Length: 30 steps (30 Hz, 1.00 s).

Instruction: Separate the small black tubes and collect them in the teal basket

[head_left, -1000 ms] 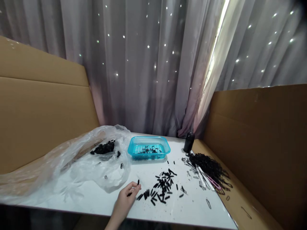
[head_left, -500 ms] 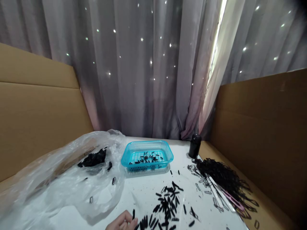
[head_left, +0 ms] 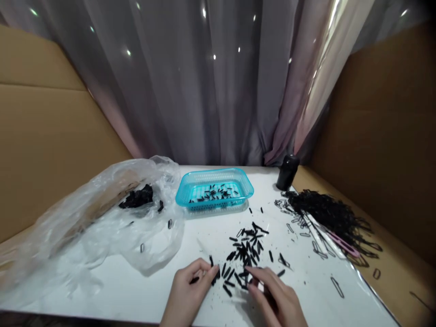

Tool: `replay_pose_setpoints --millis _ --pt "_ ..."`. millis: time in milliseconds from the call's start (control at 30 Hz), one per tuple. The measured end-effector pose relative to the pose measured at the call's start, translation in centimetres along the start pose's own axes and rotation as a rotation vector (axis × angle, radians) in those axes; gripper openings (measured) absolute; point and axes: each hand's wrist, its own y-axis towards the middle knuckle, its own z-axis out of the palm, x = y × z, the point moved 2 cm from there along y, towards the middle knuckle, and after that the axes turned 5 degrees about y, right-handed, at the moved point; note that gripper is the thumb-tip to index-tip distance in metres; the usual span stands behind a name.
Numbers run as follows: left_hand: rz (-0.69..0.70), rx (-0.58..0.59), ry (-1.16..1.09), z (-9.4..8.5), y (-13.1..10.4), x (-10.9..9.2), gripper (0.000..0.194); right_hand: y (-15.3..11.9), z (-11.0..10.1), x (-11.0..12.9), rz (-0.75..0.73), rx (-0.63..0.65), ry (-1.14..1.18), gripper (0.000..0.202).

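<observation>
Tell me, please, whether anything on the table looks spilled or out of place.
The tangled black pile at right partly spills off the table onto the cardboard, where a dark loop lies apart, which looks untidy.

No readable text, labels, brands, numbers or signs.

We have both hands on the near side of the blue basket (head_left: 215, 177). Our left hand (head_left: 189, 289), before the basket's left half, curls its fingers, thumb and forefinger tips pinched together. Our right hand (head_left: 281, 294), nearer us than the basket's right end, angles inward, thumb and forefinger parted (the other fingers are mostly hidden).
</observation>
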Motion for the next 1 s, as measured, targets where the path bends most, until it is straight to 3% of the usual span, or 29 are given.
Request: replay_pose_setpoints --millis 33,133,300,467,667,1000 --pt "0.009 0.018 0.015 0.2 0.0 -0.2 0.046 0.6 0.2 0.0 -0.104 0.058 0.039 0.029" --pt "0.041 0.051 0.037 0.3 0.0 -0.2 0.04 1.7 0.9 -0.2 -0.179 0.066 0.067 0.033" --pt "-0.007 0.087 0.004 0.1 -0.3 0.3 0.034 1.8 2.0 0.0 -0.145 0.112 0.099 0.035" --pt "-0.078 0.12 -0.008 0.1 -0.4 0.2 0.033 2.1 1.7 0.7 -0.083 0.144 0.12 0.036" --pt "-0.016 0.134 0.018 -0.2 -0.3 -0.3 0.034 2.2 1.5 0.9 -0.056 0.174 0.11 0.034" --pt "0.035 0.158 0.116 -0.1 -0.5 0.4 0.031 2.2 1.6 1.1 -0.028 0.237 0.094 0.037"
